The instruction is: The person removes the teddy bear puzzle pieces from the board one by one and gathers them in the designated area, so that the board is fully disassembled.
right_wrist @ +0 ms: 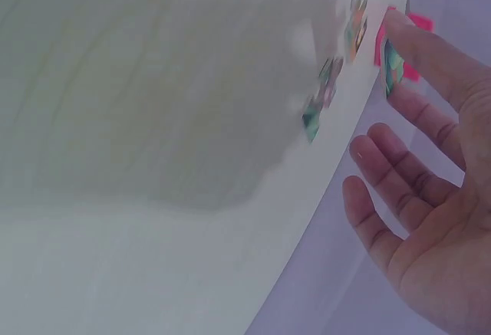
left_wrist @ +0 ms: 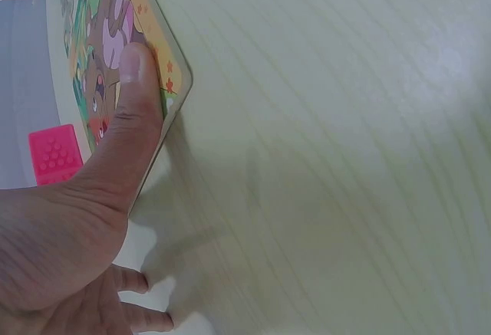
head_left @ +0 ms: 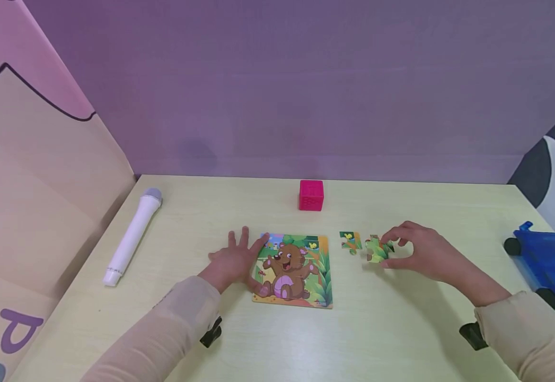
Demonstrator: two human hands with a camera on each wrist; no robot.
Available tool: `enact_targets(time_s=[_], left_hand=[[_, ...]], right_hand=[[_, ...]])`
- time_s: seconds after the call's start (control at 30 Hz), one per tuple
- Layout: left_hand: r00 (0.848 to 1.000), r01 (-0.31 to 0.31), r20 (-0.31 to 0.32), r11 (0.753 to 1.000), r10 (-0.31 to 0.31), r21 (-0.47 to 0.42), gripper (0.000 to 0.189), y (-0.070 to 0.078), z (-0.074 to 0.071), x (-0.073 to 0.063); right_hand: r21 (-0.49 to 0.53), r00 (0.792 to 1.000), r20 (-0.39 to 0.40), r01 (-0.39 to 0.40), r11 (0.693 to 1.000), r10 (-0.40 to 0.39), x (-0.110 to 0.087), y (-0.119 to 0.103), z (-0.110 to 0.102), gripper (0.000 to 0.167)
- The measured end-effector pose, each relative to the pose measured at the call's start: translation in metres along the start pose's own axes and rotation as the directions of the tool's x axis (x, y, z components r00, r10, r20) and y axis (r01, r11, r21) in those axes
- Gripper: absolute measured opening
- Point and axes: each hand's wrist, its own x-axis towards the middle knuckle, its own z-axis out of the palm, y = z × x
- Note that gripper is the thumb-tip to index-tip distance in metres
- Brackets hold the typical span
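A puzzle board [head_left: 290,270] with a brown bear picture lies flat in the middle of the table. My left hand [head_left: 233,263] is spread at its left side; the thumb rests on the lower left of the picture and the forefinger touches the upper left corner. To the right of the board, my right hand [head_left: 419,253] pinches a green puzzle piece [right_wrist: 392,68] between thumb and fingers, raised above the table. A loose puzzle piece [head_left: 351,240] lies between the board and that hand. More pieces [right_wrist: 326,82] lie under the right hand, partly hidden in the head view.
A pink textured cube [head_left: 311,196] stands behind the board. On the left lies a white toy microphone [head_left: 133,237], and a blue toy vehicle [head_left: 551,268] is at the right edge. A purple panel [head_left: 306,95] rises behind the table [head_left: 201,207].
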Motion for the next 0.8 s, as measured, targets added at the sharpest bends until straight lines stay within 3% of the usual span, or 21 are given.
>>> enact_targets(time_s=[0.37,0.8], left_hand=[[1.0,-0.001,-0.006,1.0,0.001,-0.005,0.121,0.0,0.0,-0.001],[1.0,0.007,0.002,1.0,-0.007,0.002,0.122,0.002,0.0,0.0]], right_hand=[[-0.056,0.998,0.034,-0.054,0.997,0.056,-0.002,0.031,-0.016,0.044],[-0.033,0.986,0.085,-0.139,0.99,0.142,-0.004,0.066,-0.018,0.044]])
